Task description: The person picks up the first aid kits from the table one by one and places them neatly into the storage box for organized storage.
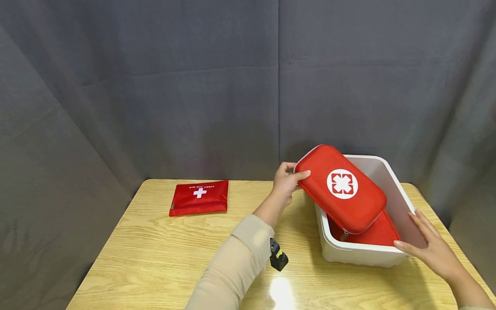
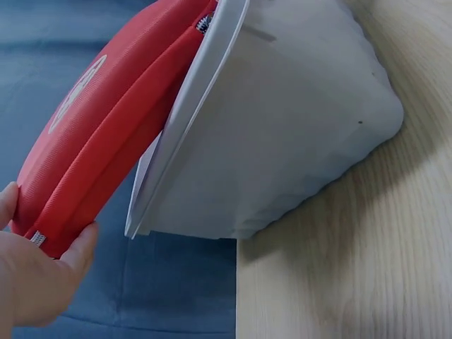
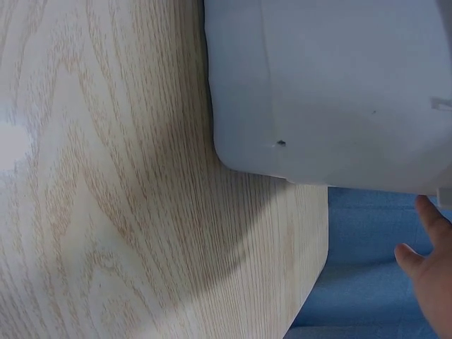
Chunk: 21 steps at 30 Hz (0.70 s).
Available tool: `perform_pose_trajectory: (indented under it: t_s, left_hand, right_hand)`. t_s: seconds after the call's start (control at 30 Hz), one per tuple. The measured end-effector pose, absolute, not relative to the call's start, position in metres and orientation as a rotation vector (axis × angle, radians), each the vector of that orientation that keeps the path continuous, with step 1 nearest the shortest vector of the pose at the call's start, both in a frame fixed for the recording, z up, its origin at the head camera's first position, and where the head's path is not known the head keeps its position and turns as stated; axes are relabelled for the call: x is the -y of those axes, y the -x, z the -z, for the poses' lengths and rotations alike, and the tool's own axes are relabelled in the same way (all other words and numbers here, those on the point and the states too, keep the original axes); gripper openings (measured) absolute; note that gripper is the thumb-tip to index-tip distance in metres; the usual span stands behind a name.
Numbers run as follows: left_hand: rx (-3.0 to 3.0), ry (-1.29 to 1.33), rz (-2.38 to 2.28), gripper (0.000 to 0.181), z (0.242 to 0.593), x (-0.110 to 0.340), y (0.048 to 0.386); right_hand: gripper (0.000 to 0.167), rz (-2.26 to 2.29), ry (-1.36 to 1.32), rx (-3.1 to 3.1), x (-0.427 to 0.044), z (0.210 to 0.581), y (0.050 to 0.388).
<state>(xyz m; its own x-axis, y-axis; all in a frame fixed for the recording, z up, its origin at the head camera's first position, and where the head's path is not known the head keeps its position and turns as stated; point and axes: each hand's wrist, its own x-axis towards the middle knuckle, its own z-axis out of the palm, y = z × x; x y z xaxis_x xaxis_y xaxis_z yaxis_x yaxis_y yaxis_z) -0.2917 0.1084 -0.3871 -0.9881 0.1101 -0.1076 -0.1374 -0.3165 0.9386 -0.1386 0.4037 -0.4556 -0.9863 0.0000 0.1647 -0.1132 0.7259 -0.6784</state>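
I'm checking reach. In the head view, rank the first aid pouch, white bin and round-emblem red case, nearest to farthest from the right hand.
1. White bin, touching the right hand.
2. Round-emblem red case, left of that hand, tilted over the bin.
3. First aid pouch, far to the left on the table.

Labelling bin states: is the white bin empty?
Not empty: a red item shows inside the white bin, beneath the tilted red case in the left hand.

Seemingly “FIRST AID KIT” (image 1: 201,187), cross (image 1: 199,193) on pouch (image 1: 199,202); cross emblem (image 1: 342,184) on case (image 1: 329,198)
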Motion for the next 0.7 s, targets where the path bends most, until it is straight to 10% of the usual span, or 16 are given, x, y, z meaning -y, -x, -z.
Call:
perform_pose_trajectory:
  t_s: [0.7]
  left_hand:
    - [-1.975, -0.034, -2.276, 0.034, 0.388, -0.146, 0.287]
  right_hand:
    - [0.078, -1.086, -0.09, 2.788, -0.403, 0.455, 0.148]
